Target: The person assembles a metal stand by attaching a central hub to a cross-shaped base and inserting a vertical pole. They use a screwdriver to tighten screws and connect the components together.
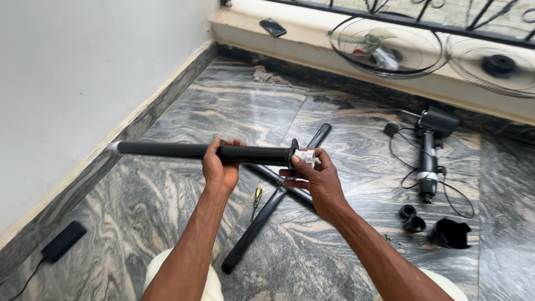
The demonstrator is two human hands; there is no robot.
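Note:
My left hand (221,167) grips a long black pole (167,149) near its middle, holding it level above the floor. My right hand (315,178) holds the pole's right end, fingers pinched on a small white plastic fitting (305,157) beside a black collar (292,153). Below the hands a black cross-shaped base (267,209) lies on the marble floor, with a yellow-handled screwdriver (257,196) next to it.
A black fan motor unit with cord (429,156) lies at right, near two black rings (411,218) and a black cup-shaped cover (450,233). Two wire fan guards (384,47) lean on the ledge, where a phone (273,27) rests. A black adapter (64,241) sits by the left wall.

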